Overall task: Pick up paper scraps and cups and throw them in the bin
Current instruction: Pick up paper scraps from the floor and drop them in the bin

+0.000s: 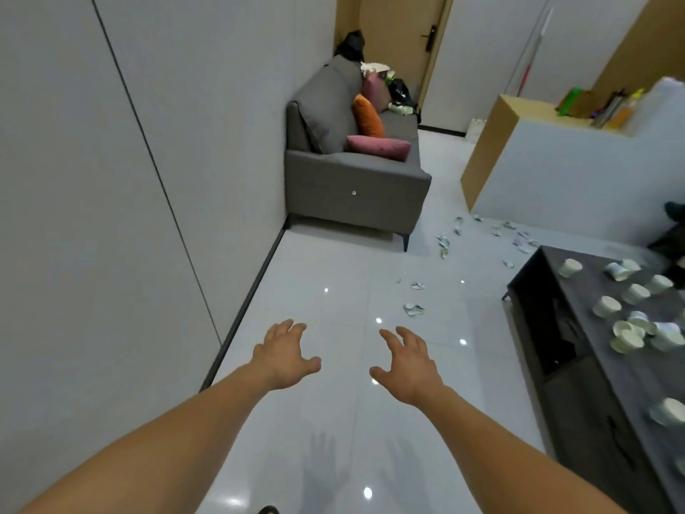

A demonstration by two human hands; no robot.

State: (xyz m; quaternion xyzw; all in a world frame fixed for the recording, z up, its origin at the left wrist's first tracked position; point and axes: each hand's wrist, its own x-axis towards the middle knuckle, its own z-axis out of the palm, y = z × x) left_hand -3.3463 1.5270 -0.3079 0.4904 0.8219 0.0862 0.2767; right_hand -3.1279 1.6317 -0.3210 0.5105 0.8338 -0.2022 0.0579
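Two bare hands reach forward over the glossy white floor [333, 276] in the lower middle of the head view. The left hand [285, 356] and the right hand [406, 365] both have their fingers spread and relaxed, palms down, and neither holds or touches anything. Their shadows fall on the tiles near the bottom edge.

Paper scraps [413, 310] lie scattered on the floor right of centre, the nearest just beyond the right hand's fingertips, with more strung out toward the middle right of the frame. Paper cups [606, 306] sit on a dark low table [593, 383] along the right edge, some upright and some tipped over in a loose cluster.

In the upper centre a grey sofa [352, 179] stands against the left wall, bearing an orange cushion [367, 116] and a pink cushion [378, 146]. Behind it is a wooden door [404, 38].
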